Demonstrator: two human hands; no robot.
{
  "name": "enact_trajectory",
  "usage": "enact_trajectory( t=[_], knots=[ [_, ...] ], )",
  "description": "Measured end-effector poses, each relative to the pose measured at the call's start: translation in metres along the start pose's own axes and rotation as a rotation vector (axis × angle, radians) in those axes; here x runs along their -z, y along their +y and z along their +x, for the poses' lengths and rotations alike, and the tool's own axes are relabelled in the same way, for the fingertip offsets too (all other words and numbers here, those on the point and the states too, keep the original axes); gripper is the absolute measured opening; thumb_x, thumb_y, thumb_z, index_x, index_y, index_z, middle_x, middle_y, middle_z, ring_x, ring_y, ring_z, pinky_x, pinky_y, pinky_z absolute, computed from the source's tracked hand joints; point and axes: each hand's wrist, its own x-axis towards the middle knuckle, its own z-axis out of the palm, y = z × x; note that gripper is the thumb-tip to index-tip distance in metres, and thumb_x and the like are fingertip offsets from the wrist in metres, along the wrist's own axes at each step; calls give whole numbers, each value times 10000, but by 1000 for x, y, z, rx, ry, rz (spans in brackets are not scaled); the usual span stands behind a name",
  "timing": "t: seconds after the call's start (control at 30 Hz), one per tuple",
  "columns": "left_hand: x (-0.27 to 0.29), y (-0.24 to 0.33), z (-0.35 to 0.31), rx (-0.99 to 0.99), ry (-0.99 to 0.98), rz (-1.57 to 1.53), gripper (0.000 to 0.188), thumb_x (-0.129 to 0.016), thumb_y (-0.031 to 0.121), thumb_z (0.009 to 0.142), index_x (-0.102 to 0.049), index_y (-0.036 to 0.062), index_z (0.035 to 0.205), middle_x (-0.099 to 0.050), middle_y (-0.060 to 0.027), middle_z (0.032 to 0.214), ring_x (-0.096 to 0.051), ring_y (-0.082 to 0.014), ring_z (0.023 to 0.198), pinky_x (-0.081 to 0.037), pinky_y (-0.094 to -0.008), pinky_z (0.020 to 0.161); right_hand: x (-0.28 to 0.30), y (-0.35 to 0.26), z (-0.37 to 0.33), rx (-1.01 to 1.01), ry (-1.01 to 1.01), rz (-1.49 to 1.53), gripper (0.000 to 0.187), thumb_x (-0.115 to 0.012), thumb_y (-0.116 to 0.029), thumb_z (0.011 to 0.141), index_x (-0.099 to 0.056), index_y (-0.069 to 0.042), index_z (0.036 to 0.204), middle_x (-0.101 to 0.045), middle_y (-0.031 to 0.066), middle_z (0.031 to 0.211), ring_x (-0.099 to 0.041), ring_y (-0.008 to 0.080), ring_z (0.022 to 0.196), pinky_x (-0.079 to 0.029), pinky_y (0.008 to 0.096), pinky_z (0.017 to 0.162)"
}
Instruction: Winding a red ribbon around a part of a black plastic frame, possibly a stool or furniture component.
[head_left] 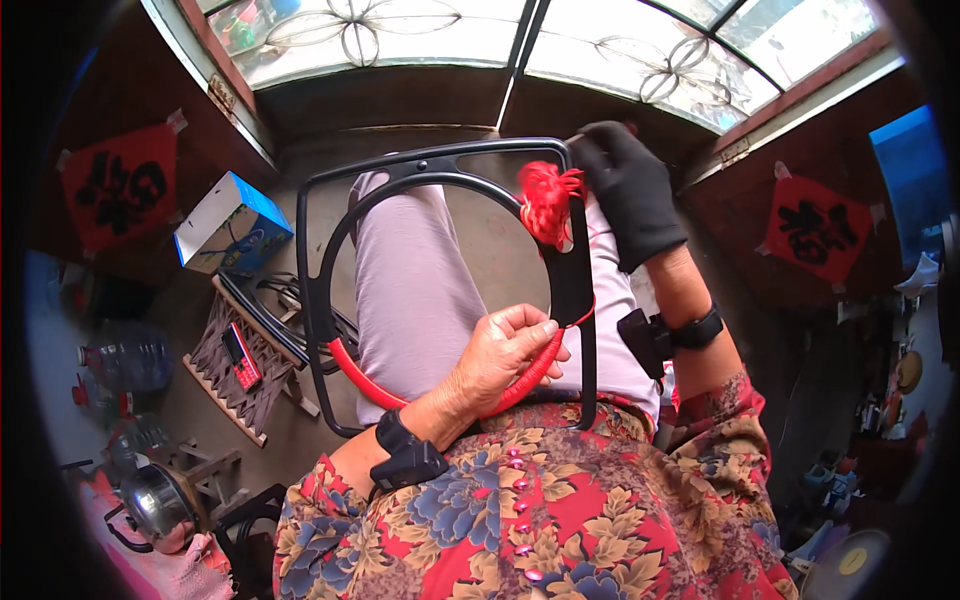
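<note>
A black frame (450, 150) with a round inner ring lies over my lap, its near half wound with red cord (362, 385). My left hand (505, 350) is bare and closed round the wound ring on its near right side, thumb and forefinger pinching where the winding ends. A loose bundle of red cord (548, 205) hangs over the frame's far right corner. Beside that corner is my right hand (632, 190) in a black glove, its fingers curled. A small reddish bit shows past the fingers, but what they grip is mostly hidden.
Left of my legs, a blue and white box (235, 225) stands near a low woven stool (240, 365) with a red phone (240, 358) on it. Plastic bottles (130, 362) and a metal kettle (160, 505) are at the lower left. Glazed doors (510, 95) stand ahead.
</note>
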Motion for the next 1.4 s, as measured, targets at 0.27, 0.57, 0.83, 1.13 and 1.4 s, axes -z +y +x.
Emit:
enact_trajectory(
  t=[0.27,0.57,0.83,1.13,1.4],
  knots=[
    [7,4,-1,-17,-59,-114,124,-531,159,941,-525,40,977,-656,-152,827,-662,-195,644,-560,-268,557,-30,34,-64,-74,-616,749,306,-499,-74,904,-525,27,1191,-606,102,1094,-572,149,1001,-461,282,866],
    [6,46,-11,-151,-95,-120,221,-451,182,965,-512,56,1136,-646,-160,909,-658,-231,803,-545,-363,703,-25,11,-156,-497,-697,940,214,-613,-171,873,-642,-33,1034,-642,37,886,-565,78,801,-471,253,721],
    [-9,86,-17,-237,43,97,173,-511,211,950,-587,56,965,-633,-17,847,-616,-108,741,-522,-266,690,21,20,-156,-30,-765,340,221,-659,-193,789,-652,-45,954,-660,101,921,-617,244,872,-482,319,802],
    [-6,86,-46,-340,190,188,146,-477,187,949,-512,54,899,-449,13,587,-391,-87,450,-337,-226,408,58,42,-168,-443,-584,1455,441,-336,-320,1008,-480,11,1260,-600,145,1127,-584,218,1050,-425,332,969],
    [-24,95,-85,-305,-67,333,254,-569,259,876,-453,44,806,-447,-39,519,-397,-110,419,-311,-224,379,26,38,-164,-482,-637,1124,345,-497,-234,941,-542,1,1189,-611,100,1097,-570,170,1048,-444,306,928]
  ],
)
